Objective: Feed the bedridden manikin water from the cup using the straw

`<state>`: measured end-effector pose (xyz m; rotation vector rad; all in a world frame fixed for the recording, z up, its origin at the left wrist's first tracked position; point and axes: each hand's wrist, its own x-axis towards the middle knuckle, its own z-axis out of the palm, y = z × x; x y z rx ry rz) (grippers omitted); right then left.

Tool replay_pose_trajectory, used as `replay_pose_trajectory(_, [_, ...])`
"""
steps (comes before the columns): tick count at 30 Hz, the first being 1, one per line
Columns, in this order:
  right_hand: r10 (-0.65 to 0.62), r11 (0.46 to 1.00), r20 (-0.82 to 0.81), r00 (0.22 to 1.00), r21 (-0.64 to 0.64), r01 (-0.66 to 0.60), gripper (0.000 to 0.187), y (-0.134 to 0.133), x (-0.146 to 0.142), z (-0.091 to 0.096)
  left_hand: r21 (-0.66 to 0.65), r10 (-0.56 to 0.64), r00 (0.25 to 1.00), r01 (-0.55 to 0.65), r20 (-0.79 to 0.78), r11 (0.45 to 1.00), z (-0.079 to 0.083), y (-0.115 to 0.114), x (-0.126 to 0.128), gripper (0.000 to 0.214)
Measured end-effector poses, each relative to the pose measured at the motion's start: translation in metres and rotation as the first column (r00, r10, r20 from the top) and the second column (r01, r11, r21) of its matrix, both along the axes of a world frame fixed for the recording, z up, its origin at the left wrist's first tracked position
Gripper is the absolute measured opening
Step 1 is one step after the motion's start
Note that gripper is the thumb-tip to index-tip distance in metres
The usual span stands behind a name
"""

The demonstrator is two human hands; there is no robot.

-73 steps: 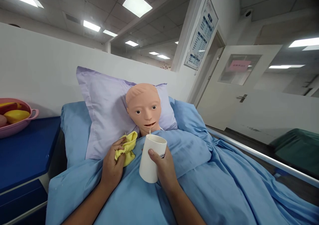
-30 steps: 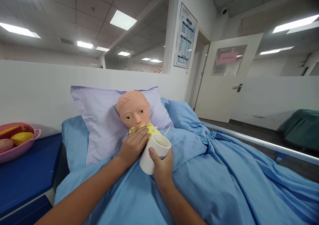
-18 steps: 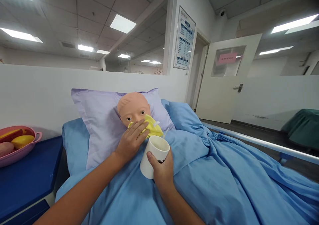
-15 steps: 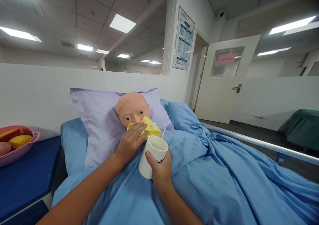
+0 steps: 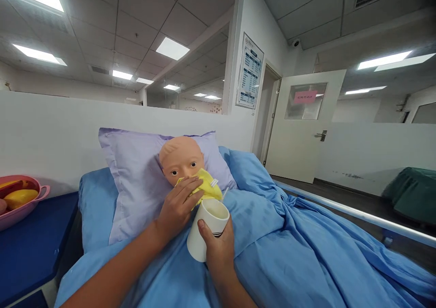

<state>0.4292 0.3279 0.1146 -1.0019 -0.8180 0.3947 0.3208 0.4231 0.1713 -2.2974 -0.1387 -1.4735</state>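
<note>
A training manikin's head (image 5: 180, 158) rests on a lilac pillow (image 5: 136, 181) in a bed under a light blue cover (image 5: 289, 244). My left hand (image 5: 177, 208) presses a yellow cloth (image 5: 204, 185) against the manikin's mouth, fingers closed over the cloth. My right hand (image 5: 216, 249) grips a white paper cup (image 5: 204, 228) just below the chin, a little above the cover. A thin straw (image 5: 225, 192) sticks up from the cup's far rim.
A pink bowl of fruit (image 5: 17, 201) sits on a dark blue bedside cabinet (image 5: 30, 249) at the left. A metal bed rail (image 5: 357, 215) runs along the right side. A white partition stands behind the bed; a white door (image 5: 299, 126) is at the right.
My left hand brought the yellow cloth up from the manikin's shoulder to its mouth and holds it there. The cup dropped slightly and the straw left the mouth. The camera tilted upward.
</note>
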Motion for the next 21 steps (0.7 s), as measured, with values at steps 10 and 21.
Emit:
replay_pose_trajectory(10, [-0.007, 1.0, -0.016, 1.0, -0.011, 0.006, 0.058, 0.003, 0.001, -0.004, -0.064, 0.037, 0.999, -0.035, 0.027, 0.997, -0.034, 0.003, 0.008, 0.025])
replay_pose_trajectory(21, [-0.015, 0.999, 0.033, 0.999, -0.037, 0.017, 0.058, 0.001, 0.001, -0.008, -0.112, -0.075, 0.987, 0.091, 0.142, 0.989, 0.014, -0.015, 0.002, 0.041])
